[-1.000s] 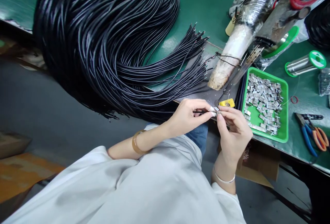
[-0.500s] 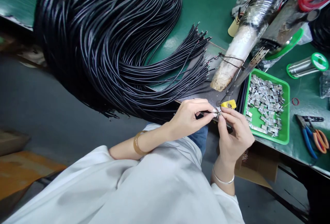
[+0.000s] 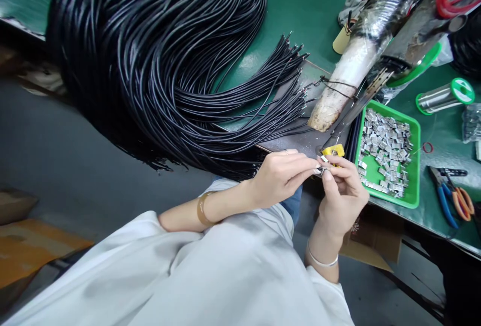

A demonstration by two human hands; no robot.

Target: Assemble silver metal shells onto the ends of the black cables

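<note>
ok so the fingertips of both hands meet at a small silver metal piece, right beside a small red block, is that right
The block's colour is wrong: the head view shows a small yellow block there, not red. The fingertips of the left hand and right hand do meet at a small silver metal piece.

pliers (image 3: 447,206) on bench (image 3: 285,5) | red ring (image 3: 423,147) near | cardboard box (image 3: 389,233) below | red handles (image 3: 440,1), probably scissors

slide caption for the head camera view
Bare hands meet at a small silvery metal piece near black cables and a green plastic tray.
</note>
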